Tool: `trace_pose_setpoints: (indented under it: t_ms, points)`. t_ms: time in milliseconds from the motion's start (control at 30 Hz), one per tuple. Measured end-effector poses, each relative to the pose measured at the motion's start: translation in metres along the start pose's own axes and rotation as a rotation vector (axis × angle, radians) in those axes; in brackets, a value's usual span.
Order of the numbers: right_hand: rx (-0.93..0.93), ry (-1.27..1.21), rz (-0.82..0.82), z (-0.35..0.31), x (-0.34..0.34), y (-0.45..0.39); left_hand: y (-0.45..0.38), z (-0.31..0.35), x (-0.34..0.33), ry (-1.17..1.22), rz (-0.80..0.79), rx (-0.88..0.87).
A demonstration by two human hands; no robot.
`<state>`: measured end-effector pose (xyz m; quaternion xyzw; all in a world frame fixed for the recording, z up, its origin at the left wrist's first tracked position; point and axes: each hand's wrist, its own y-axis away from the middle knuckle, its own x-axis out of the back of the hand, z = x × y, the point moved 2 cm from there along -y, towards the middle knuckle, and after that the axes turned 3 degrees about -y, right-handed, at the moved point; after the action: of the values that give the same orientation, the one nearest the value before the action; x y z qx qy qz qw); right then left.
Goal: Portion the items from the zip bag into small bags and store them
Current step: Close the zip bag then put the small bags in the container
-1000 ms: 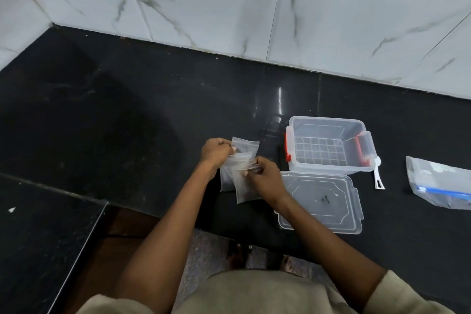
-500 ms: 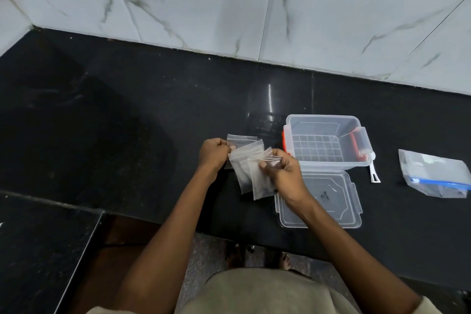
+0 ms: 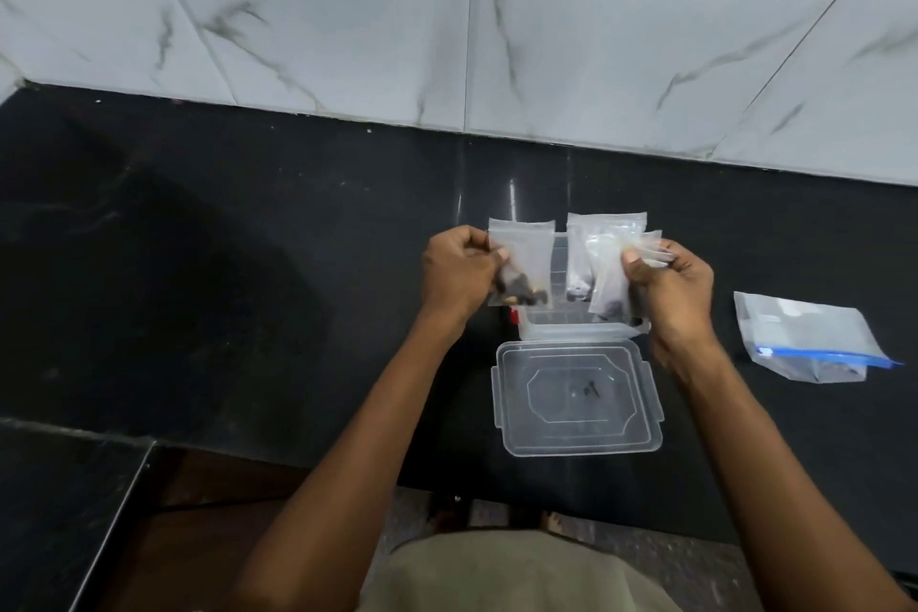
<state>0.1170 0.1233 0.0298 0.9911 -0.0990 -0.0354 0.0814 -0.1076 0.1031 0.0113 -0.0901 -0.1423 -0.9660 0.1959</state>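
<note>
Nearest the front edge of the black counter [image 3: 298, 263] lies the clear lid [image 3: 578, 400], flat and upside down, with a few dark specks on it; set aside like that, it leaves the box free for loading. Just behind it, touching or nearly so, stands the open clear box [image 3: 561, 328], mostly hidden by the hands held above it.

The left hand [image 3: 459, 278] pinches one small bag [image 3: 521, 263] by its side edge, fingers closed tight on the plastic, so the dark pieces hang at the bottom. The right hand [image 3: 670, 286] grips a bunch of small bags [image 3: 608, 263], thumb pressed over their upper corners, fanned out; how many there are cannot be told. Holding them upright over the box probably serves to check the portions and seals before dropping them in.

Toward the right end of the counter, well apart from the box, the zip bag [image 3: 804, 343] lies flat, its blue strip facing the front edge. It looks almost empty, so portioning seems nearly done and storing remains.
</note>
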Motion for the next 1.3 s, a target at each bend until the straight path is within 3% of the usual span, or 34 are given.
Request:
trace_pose_setpoints:
  t_ms: [333,533,633,833,1033,1300]
  points:
    - [-0.050,0.120,0.020,0.005,0.045,-0.042,0.010,0.009,-0.100,-0.678,-0.143,-0.149]
    - [-0.086,0.322,-0.083,0.020,0.037,-0.050,0.013,0.004,-0.108,-0.808,-0.171,-0.113]
    - [-0.067,0.465,-0.149,0.023,0.028,-0.052,0.016,0.012,-0.104,-0.861,-0.091,-0.083]
    - [-0.074,0.627,-0.184,0.026,0.014,-0.052,0.027,0.010,-0.072,-0.788,0.254,-0.173]
    - [-0.267,0.471,-0.217,0.045,-0.012,-0.053,0.025,-0.006,-0.063,-0.624,0.218,-0.209]
    - [-0.126,0.805,-0.273,0.053,-0.026,-0.054,0.022,-0.010,-0.064,-0.591,0.193,-0.241]
